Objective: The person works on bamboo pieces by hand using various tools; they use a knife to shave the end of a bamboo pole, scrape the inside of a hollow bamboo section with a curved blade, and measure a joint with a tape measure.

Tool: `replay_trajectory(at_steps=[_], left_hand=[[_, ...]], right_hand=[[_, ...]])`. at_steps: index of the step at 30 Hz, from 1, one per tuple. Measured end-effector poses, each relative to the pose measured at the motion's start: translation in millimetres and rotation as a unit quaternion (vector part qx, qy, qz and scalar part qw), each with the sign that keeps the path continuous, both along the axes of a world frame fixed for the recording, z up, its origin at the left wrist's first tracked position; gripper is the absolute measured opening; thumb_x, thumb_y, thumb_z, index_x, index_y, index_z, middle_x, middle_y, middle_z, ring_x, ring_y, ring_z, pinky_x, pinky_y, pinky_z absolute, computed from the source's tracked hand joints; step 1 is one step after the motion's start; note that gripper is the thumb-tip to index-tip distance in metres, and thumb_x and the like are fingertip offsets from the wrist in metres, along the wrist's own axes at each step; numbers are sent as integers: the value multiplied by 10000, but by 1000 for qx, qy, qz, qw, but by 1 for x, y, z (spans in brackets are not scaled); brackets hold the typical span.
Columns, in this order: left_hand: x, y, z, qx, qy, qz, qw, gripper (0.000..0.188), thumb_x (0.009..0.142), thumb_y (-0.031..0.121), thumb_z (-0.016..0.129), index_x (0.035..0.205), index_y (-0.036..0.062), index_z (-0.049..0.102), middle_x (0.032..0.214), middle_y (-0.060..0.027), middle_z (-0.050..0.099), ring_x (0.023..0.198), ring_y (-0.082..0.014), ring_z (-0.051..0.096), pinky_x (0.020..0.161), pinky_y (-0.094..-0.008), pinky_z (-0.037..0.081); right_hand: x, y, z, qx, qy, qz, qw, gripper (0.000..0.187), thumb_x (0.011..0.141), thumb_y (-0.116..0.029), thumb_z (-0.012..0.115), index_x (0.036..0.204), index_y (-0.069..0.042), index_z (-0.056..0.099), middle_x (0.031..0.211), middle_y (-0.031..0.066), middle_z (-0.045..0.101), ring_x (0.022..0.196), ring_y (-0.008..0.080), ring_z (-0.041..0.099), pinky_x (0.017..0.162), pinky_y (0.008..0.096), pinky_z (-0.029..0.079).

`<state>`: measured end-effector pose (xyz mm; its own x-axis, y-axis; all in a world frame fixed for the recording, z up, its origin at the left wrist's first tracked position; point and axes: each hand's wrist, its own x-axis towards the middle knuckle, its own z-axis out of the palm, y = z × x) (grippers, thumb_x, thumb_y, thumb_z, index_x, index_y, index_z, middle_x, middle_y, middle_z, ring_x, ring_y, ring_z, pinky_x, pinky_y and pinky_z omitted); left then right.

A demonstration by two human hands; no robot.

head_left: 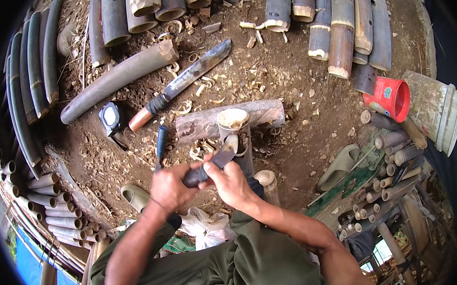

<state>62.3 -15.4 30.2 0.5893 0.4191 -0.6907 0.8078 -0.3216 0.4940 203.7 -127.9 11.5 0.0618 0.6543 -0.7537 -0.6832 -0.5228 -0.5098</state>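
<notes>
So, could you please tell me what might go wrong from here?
The knife could slip and cut the right hand, which is bare and close to the blade. The upright bamboo piece might shift under pressure and throw the blade off line. The larger knife, lying uncovered on the ground, could nick anyone reaching across it.

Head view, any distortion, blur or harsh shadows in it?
Head view: dark poles at left bow with the fisheye, and corners go black; same head view: left hand looks slightly blurred; also head view: light on the soil looks soft, without hard shadows.
</notes>
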Motion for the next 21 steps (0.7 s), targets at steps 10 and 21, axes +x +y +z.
replay_trajectory(at_steps=[10,21], left_hand=[[205,81,88,141,114,-521,834,120,851,244,695,793,162,763,796,-24,734,754,-187,725,630,-320,543],[81,6,92,-330,123,-158,923,804,834,626,643,1188,-90,551,915,-292,689,911,-403,696,875,-458,542]], right_hand=[[36,-1,11,92,510,-390,761,451,1069,-427,339,1239,-94,591,1164,117,689,930,280,703,981,465,524],[64,-43,68,14,64,54,996,359,1004,-194,587,1324,-60,497,1052,26,593,1013,122,576,909,300,446]])
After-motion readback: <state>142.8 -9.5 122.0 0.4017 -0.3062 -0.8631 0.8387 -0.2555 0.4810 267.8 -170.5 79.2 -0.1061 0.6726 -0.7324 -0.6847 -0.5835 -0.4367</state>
